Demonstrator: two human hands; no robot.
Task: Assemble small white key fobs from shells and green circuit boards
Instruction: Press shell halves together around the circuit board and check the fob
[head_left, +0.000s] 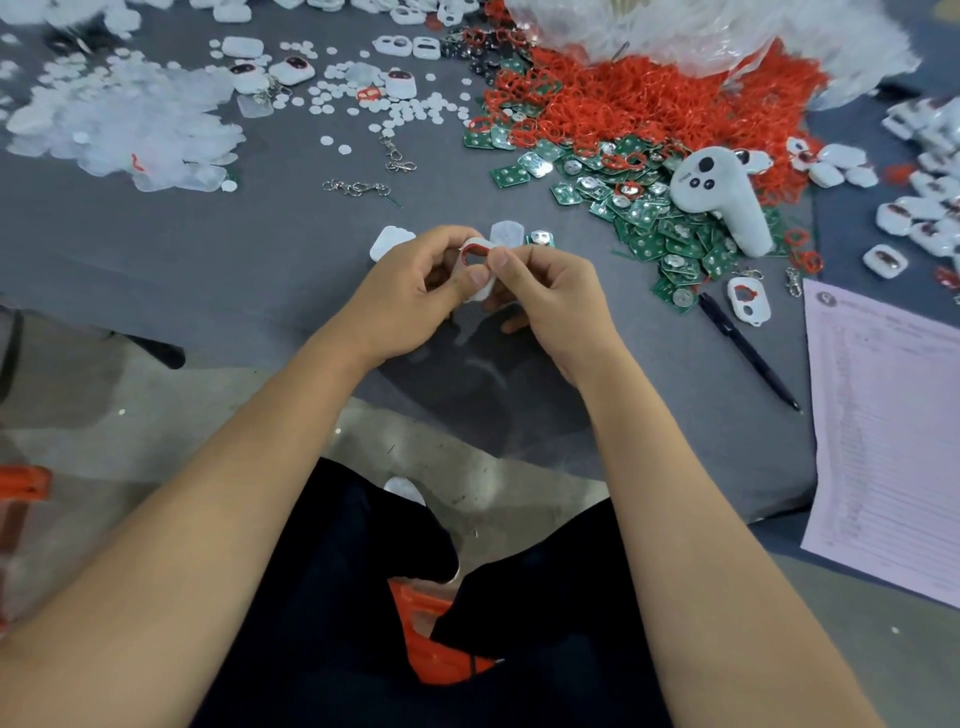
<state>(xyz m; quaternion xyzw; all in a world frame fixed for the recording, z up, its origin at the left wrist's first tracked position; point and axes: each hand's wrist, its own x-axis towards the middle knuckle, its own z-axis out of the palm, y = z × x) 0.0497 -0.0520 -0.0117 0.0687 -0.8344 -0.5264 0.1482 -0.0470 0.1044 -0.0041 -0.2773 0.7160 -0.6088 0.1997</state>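
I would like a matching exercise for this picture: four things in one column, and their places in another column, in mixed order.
Things:
1. white shell
2. black pen
3. game controller
4. pink paper form

Places:
A. on the pile of green circuit boards
B. at the table's right edge
C. held in both hands
D. on the grey table, left of the form

Pairs: 1-C, 2-D, 3-A, 4-B

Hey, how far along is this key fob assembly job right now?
Done: some closed fobs lie at the right edge. In hand: the left hand and right hand hold one white shell while a red ring is fitted to it; a loose board waits just behind. Left: large heaps of green circuit boards, red rings and clear covers remain, so most of the work looks undone.
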